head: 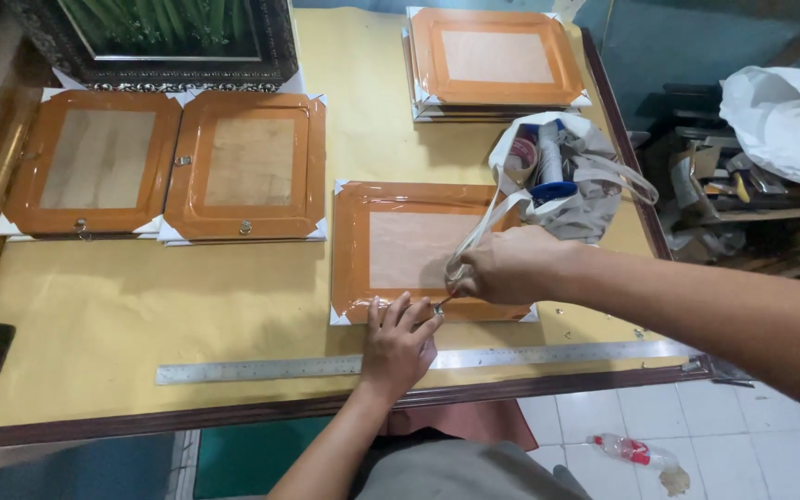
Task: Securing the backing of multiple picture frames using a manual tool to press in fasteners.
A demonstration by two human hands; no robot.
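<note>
Left hand (398,341): flat, palm down, fingers spread and extended, lying across the steel ruler (261,369). Fingertips reach onto the near edge of the taped frame back (409,248). Grips nothing; it presses.

Right hand (504,266): curled closed, knuckles up, above the frame's near right part. It pinches a small tool whose tip meets the frame edge right beside the left fingertips; the tool itself is too small and hidden to identify. A white bag strap loops over or behind this hand.

Frame back: orange-brown tape border around a pale centre panel, white corners showing, lying flat on the yellow paper-covered table (122,315). Its near edge sits just beyond the ruler, both hands meeting at that edge.

Ruler runs parallel to the table's dark wooden front lip, just inside it, spanning most of the width.

Right of the frame: white bag (576,199) holding tape rolls, touching or nearly touching the frame's far right corner. Table's right edge just beyond.

Left: open yellow paper between frame and two similar frames (168,167) lying side by side. Stack of frames (497,60) at far centre. Ornate dark frame (159,46) at far left.

Floor below right: white tiles, a plastic bottle (630,451).
</note>
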